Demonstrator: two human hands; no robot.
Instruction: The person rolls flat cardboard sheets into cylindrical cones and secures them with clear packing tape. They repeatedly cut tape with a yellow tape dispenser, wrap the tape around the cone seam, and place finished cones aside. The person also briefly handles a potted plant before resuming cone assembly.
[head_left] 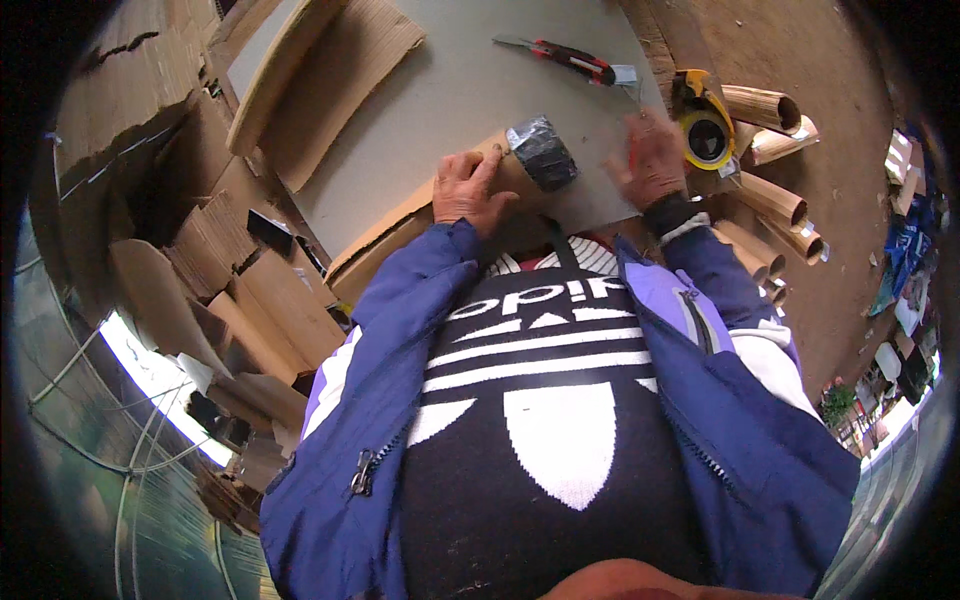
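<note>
A strip of brown cardboard (395, 222) is bent round a cylinder, whose end (545, 155) shows black and silvery wrapping. My left hand (470, 190) grips it from above, close to the wrapped end, fingers curled over the cardboard and thumb to the right. To the right of that end, my right hand (650, 165) is raised with its fingers apart and somewhat blurred; I see nothing held in it. Close by on its right lies a yellow and black tape measure (706, 125). Farther off, a red and black utility knife (570, 60) rests on the grey board (455, 75), its blade pointing left.
Several cardboard tubes (775, 200) lie at the board's right side, over the brown ground (850, 110). A curved cardboard piece (350, 80) sits at the far left of the board. Stacked cardboard scraps (215, 245) crowd the left side.
</note>
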